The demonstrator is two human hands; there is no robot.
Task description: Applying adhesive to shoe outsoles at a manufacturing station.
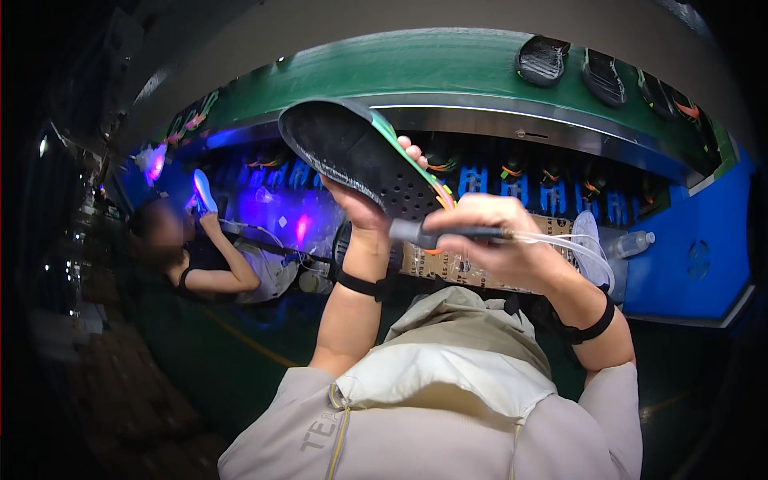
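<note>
A black shoe (340, 148), its dark underside facing me and orange and green along one edge, is tilted in the air in front of me. My left hand (366, 210) is closed around it, the wrist below and fingertips at the far edge. A cluster of small round holes shows in its middle. My right hand (512, 236) is closed on a dark-handled brush-like tool (460, 233) with a blurred pale grey tip. That tip is against or just beside the near edge of the shoe; I cannot tell which. Thin clear tubes (560, 241) run from the tool over my right wrist.
Behind is a green conveyor belt (448, 68) carrying several dark shoes (542, 61) at the right. Below its metal edge, blue racks (516, 184) hold more shoe parts. A clear bottle (634, 243) lies by a blue panel (688, 256). A co-worker (216, 264) works at the left under violet light.
</note>
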